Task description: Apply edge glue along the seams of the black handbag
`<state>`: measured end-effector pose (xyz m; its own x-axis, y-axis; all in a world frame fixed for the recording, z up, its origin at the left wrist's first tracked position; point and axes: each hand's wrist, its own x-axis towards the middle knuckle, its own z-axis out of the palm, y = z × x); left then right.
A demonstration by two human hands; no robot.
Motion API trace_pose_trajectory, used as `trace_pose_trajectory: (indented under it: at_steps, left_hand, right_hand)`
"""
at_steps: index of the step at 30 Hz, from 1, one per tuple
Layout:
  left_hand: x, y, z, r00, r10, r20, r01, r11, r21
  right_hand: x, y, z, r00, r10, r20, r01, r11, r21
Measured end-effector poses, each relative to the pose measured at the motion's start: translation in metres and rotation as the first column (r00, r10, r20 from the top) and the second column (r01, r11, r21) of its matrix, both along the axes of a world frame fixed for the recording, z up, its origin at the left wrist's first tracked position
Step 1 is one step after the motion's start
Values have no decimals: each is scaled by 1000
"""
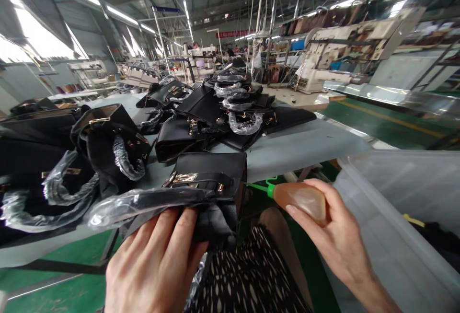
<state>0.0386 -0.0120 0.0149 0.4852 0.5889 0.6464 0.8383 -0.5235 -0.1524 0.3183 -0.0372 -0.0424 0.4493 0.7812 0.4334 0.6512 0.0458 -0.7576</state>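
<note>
My left hand (pixel 154 260) is closed on a black handbag (pixel 212 164), its fingers reaching under the plastic-wrapped handle (pixel 151 205) into the dark lining. Gold-coloured hardware and a strap show on the bag's upper face. In my right hand (pixel 334 231) is a brown squeeze bottle (pixel 302 202) with a green nozzle, gripped between thumb and fingers. The nozzle's thin tip points left and lies at the right side edge of the handbag. Whether the tip touches the leather I cannot tell.
Several more black handbags (pixel 201 97) with wrapped handles are heaped on the grey-topped table (pixel 323 140), and others stand at left. A translucent plastic bin (pixel 391 217) is close on the right. Beyond it stands a sewing machine (pixel 345 44).
</note>
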Motion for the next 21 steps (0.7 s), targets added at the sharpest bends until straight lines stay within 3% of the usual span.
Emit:
trace_pose_trajectory:
  at_steps: [3, 8, 13, 18, 21]
  left_hand:
    - [0, 2, 0, 992, 26, -120, -17, 997, 72]
    - [0, 4, 1, 990, 14, -143, -2, 996, 84]
    - [1, 4, 3, 990, 12, -140, 0, 997, 83]
    - [5, 5, 5, 991, 18, -136, -10, 998, 60]
    - [7, 5, 8, 991, 27, -132, -22, 999, 38]
  right_hand:
    - [2, 6, 0, 1000, 14, 16, -15, 999, 40]
    - [3, 11, -1, 999, 25, -23, -24, 999, 40]
    - [4, 1, 7, 994, 16, -111, -27, 995, -101]
    - [13, -17, 15, 961, 73, -266, -151, 947, -284]
    - [20, -23, 7, 863, 122, -490, -297, 907, -298]
